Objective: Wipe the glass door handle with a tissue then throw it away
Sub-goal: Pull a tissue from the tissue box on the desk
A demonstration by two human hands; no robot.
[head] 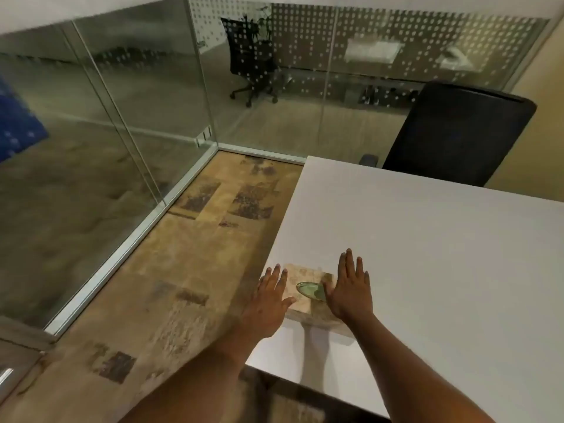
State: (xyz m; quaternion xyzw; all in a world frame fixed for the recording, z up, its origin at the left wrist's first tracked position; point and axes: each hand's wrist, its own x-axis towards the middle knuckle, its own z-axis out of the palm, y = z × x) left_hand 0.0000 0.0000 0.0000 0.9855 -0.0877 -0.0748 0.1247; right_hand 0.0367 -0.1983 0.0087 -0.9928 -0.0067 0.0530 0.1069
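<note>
Glass partition walls run along the left above patterned carpet. The left hand hovers flat, fingers spread, at the near left edge of the white table, beside a tissue box (its oval opening faces up). The right hand lies open on the box's right side, holding nothing. A black chair stands behind the table.

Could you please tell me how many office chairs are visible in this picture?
2. One black chair stands at the far side of the white table; another chair is beyond the glass partition. Others may be hidden behind the dotted glass.
</note>
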